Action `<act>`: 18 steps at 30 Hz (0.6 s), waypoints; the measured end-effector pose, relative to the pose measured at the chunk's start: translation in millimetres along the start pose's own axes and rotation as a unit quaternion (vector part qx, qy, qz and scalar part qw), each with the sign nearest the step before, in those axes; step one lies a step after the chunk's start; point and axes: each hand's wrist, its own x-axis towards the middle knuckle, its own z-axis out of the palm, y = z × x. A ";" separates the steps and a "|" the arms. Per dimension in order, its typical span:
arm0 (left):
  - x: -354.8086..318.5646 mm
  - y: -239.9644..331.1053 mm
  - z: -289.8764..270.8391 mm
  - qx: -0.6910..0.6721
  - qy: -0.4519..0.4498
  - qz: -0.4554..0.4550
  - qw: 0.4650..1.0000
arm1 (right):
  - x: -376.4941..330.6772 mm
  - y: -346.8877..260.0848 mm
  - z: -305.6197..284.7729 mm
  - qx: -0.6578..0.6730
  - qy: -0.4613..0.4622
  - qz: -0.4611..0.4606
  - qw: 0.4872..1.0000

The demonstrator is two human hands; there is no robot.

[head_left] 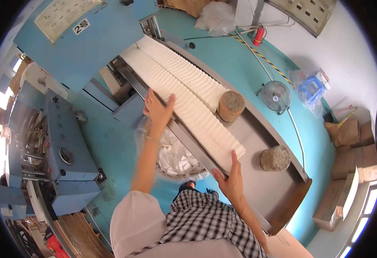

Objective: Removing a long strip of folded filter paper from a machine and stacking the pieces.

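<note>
Two long rows of folded white paper, tissue-like, lie side by side along a metal trough [257, 131]. At the side of the near row [197, 116], my left hand [157, 111] has its fingers spread, the thumb over the paper and the fingers by the trough's edge. My right hand [231, 179] is at that row's near end, index finger extended against the paper and thumb apart. The far row [188, 71] ends against a rough brown cylindrical block [231, 106]. A second similar block [275, 158] stands alone on the bare metal to the right.
The trough runs from a large blue machine [89, 47] to a wooden end board [289, 208]. Below it, a bag of white paper scraps [175, 157] sits near my feet. Another blue machine [68, 146] is left. A floor fan [276, 96] and cardboard boxes [349, 163] stand right.
</note>
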 end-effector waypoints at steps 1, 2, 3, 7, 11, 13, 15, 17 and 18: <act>24.6 -2.4 0.0 0.004 -0.013 -0.025 1.000 | 1.8 -0.3 -0.6 0.000 0.001 -0.006 1.000; 45.1 -4.9 -1.3 0.008 -0.027 -0.049 0.998 | 2.1 0.3 -0.9 0.015 -0.005 0.025 1.000; 62.6 -9.4 -3.5 0.008 -0.023 -0.049 0.998 | 1.7 -0.3 -0.2 0.032 -0.013 0.056 0.998; 96.6 -15.7 -4.7 0.032 -0.031 -0.121 0.992 | 3.9 0.3 2.2 0.014 0.030 0.005 0.999; 99.2 -20.4 2.5 0.034 0.005 -0.114 0.993 | 5.5 -10.7 -1.8 0.040 0.006 0.073 0.996; 99.3 -18.7 5.5 0.037 0.003 -0.107 0.994 | 5.8 -11.2 -2.7 0.038 0.005 0.080 0.996; 100.1 -20.7 5.7 0.041 0.002 -0.099 0.994 | 6.1 -11.9 -2.6 0.038 0.005 0.085 0.996; 100.8 -25.6 4.5 0.043 0.007 -0.094 0.995 | 6.7 -13.6 -1.2 0.038 0.005 0.084 0.996; 99.9 -25.8 4.6 0.044 0.007 -0.093 0.995 | 5.9 -13.0 -0.9 0.039 0.006 0.084 0.996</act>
